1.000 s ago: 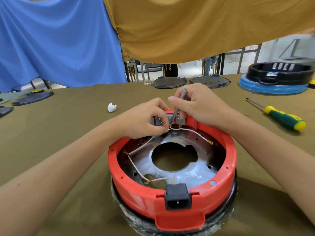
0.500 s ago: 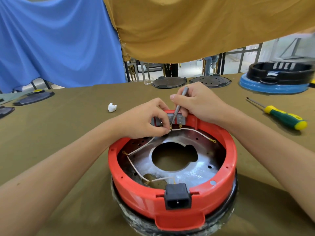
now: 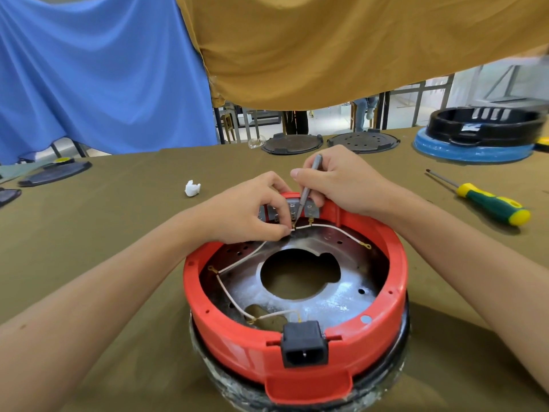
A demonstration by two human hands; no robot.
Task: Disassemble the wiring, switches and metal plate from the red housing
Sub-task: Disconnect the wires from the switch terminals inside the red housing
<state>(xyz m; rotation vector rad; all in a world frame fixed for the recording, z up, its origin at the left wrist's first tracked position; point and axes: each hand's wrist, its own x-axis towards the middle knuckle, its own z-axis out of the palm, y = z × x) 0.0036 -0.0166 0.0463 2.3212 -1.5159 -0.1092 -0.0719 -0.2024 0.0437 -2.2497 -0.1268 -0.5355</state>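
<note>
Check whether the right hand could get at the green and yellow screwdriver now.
Probably yes: the screwdriver lies unobstructed on the cloth beside the right hand, but that hand grips a thin grey tool.

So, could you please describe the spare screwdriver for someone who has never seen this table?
Start at the red housing in the middle of the olive table. To its right, alone on the cloth, lies the screwdriver. Its green and yellow handle sets it apart.
</note>
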